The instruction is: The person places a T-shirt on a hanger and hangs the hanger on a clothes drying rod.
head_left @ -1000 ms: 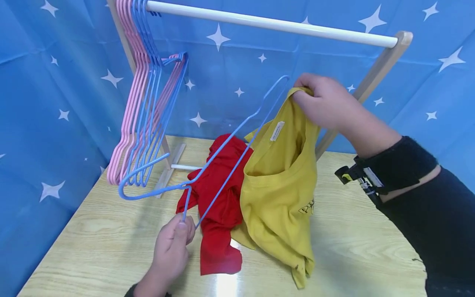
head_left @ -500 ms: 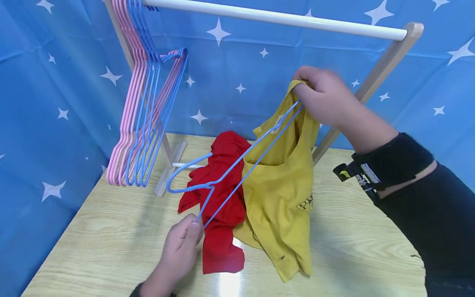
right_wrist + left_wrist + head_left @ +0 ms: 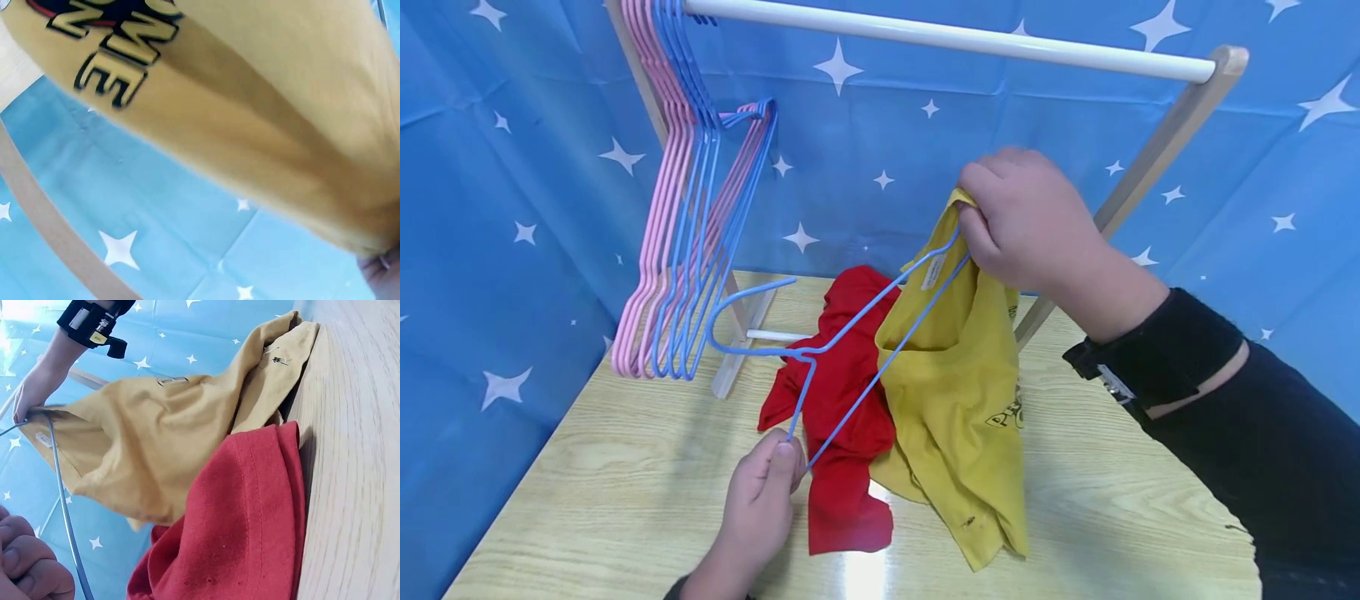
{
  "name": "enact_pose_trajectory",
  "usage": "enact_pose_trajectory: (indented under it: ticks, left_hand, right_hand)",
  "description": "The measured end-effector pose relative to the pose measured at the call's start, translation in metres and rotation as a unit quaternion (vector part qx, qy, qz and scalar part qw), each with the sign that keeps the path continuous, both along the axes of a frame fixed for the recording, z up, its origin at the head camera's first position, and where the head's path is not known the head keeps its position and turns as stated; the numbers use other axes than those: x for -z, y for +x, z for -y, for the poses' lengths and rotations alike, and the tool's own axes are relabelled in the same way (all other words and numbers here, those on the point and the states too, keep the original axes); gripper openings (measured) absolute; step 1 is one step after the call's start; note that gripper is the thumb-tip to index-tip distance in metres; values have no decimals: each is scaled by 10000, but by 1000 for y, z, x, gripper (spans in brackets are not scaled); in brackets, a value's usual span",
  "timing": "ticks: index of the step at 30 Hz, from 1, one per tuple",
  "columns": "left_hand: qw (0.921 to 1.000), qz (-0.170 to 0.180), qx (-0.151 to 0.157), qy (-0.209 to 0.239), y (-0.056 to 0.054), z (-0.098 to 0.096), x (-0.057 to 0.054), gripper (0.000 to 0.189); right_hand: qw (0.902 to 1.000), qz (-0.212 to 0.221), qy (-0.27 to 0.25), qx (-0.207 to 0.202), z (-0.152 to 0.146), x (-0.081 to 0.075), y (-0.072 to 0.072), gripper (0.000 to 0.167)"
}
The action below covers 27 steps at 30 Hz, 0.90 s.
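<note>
In the head view my left hand (image 3: 763, 492) grips one end of a blue clothes hanger (image 3: 756, 352), its hook pointing left. My right hand (image 3: 1030, 225) pinches the neckline of a yellow T-shirt (image 3: 955, 417) and holds it up. The hanger's far end reaches into the neck opening, its tip hidden behind the right fingers. Lower folds of the shirt hang down to the table. A crumpled red garment (image 3: 850, 508) lies beside it, under the hanger. Dark lettering (image 3: 119, 78) shows on the shirt in the right wrist view.
Pink hangers (image 3: 651, 250) and blue hangers hang at the left end of a white rail (image 3: 940, 37). A wooden post (image 3: 1172, 142) carries the rail on the right. Behind is a blue curtain (image 3: 880, 225) with white stars; below, a wooden table (image 3: 602, 492).
The hanger's far end has moved from beside the shirt into its neck opening. My right hand has come left and slightly down with the neckline; the left hand has shifted slightly right.
</note>
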<state>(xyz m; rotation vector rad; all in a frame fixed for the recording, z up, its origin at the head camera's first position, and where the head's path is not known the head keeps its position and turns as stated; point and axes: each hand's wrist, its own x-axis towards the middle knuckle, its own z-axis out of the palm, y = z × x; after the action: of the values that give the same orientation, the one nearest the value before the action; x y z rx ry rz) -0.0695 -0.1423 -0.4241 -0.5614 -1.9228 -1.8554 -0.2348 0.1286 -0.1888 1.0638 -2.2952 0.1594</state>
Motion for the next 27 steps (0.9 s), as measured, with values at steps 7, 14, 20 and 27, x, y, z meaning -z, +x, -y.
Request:
enact_pose_trajectory:
  ticks: [7, 14, 20, 27]
  left_hand:
    - [9998, -111, 87, 110, 1, -1, 0, 37]
    - [9989, -344, 256, 210, 1, -1, 0, 37]
    - [9994, -251, 239, 40, 4, -2, -1, 37]
    - [9997, -54, 73, -208, 3, -4, 1, 35]
  right_hand:
    - [9955, -412, 391, -761, 11, 10, 9, 18]
    - [9895, -332, 656, -1243, 27, 21, 25, 16]
    - [9832, -54, 585, -1726, 41, 31, 39, 21]
    - [9785, 156, 931, -1832, 58, 40, 55, 25]
